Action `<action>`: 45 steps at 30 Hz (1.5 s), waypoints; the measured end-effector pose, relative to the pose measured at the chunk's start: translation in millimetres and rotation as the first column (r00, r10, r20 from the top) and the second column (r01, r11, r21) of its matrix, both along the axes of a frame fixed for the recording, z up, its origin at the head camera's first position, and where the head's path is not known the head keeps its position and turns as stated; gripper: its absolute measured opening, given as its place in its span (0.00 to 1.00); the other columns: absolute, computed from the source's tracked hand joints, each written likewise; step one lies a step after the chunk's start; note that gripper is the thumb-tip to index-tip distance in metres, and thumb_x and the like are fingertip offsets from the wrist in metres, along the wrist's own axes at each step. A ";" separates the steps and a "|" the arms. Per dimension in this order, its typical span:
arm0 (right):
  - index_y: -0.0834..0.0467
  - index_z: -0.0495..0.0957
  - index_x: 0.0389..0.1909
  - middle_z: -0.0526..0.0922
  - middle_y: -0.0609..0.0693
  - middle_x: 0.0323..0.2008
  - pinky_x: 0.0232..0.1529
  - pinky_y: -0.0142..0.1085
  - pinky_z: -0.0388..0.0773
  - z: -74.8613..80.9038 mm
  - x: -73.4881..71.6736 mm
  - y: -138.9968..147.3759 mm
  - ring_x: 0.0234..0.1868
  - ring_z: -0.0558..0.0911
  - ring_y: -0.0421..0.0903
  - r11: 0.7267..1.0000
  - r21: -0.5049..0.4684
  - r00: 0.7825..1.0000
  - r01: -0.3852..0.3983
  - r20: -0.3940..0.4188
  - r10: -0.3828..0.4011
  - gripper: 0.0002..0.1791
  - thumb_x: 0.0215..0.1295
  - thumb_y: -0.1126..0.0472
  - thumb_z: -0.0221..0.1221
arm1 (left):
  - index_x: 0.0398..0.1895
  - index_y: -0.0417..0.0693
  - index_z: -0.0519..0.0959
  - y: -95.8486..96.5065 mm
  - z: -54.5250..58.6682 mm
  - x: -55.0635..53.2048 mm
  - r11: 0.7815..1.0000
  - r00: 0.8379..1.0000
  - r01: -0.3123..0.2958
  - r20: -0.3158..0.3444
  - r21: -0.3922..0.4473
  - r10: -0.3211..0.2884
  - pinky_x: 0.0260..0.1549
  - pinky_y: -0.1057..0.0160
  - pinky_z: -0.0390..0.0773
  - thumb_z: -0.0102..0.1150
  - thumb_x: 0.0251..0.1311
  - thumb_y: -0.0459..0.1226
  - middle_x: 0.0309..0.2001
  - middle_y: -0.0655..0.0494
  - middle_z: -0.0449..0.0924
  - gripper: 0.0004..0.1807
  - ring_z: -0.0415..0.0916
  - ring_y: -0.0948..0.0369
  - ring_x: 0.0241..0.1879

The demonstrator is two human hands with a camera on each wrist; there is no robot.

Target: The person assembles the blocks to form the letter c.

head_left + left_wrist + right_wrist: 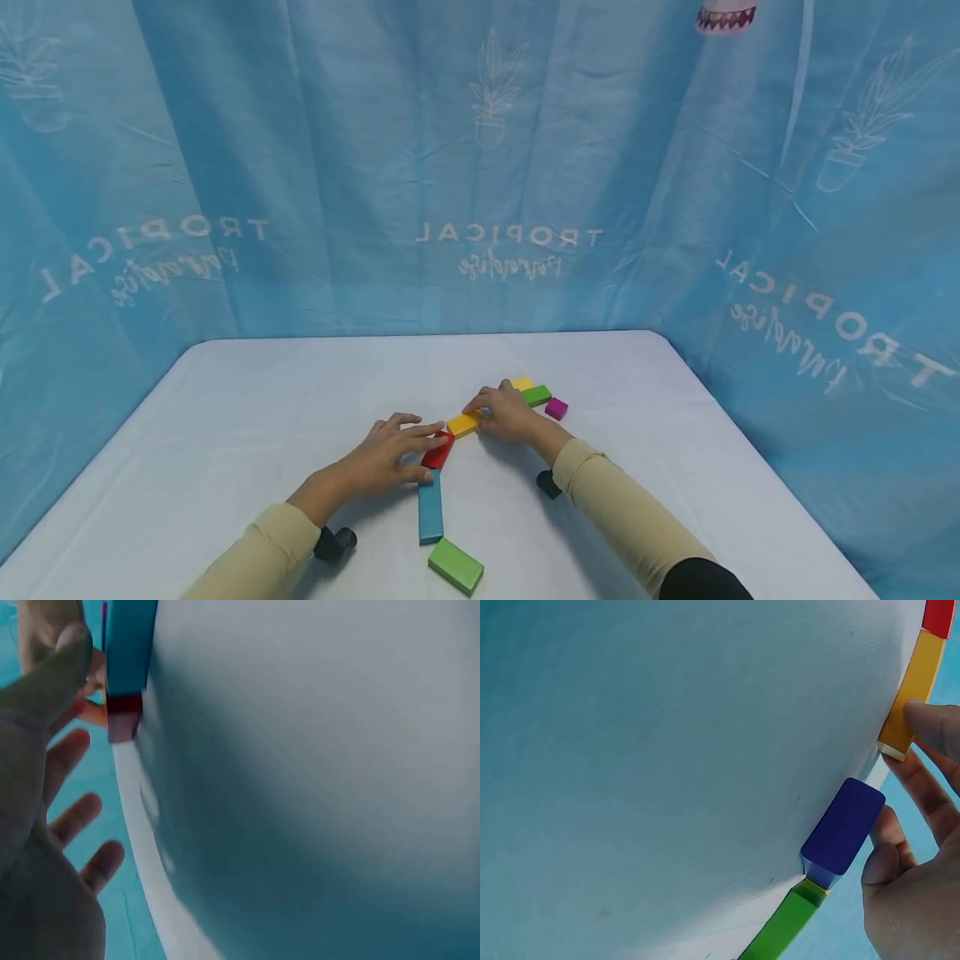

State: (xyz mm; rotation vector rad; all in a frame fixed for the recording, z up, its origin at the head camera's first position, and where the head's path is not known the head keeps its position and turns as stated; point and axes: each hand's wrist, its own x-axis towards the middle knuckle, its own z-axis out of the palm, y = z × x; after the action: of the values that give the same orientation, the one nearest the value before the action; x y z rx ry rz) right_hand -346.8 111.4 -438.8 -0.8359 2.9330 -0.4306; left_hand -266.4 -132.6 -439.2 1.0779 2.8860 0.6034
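My left hand (386, 457) reaches from the left over a red block (438, 452), its fingers mostly straight. Its thumb tip rests by the joint with a blue block (431, 510); the left wrist view shows the thumb (56, 679) close beside the blue block (129, 649). My right hand (506, 414) pinches a yellow-orange block (462, 425), which meets the red one at a corner. In the right wrist view the thumb lies on the yellow-orange block (913, 671), and a purple block (844, 826) sits below the fingers.
A light green block (456, 565) touches the blue one's near end. Beyond my right hand lie another green block (537, 395), a yellow block (523, 383) and a magenta block (557, 408). The white table (285, 400) is ringed by a blue printed curtain (360, 167).
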 end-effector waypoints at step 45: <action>0.45 0.83 0.51 0.79 0.43 0.50 0.48 0.40 0.69 -1.8 1.0 -2.2 0.49 0.67 0.46 0.999 -0.022 0.999 0.035 0.019 -0.035 0.16 0.63 0.59 0.63 | 0.74 0.61 0.59 -3.1 -5.6 -20.9 0.974 0.992 0.125 0.021 -0.186 -0.123 0.58 0.39 0.52 0.44 0.67 0.61 0.74 0.63 0.53 0.35 0.51 0.48 0.68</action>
State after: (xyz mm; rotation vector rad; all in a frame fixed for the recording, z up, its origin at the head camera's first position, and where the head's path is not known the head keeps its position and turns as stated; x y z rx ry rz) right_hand -345.8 109.1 -440.6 -0.7804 2.9353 -0.4720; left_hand -287.3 -135.7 -444.8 1.2106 2.7719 0.3229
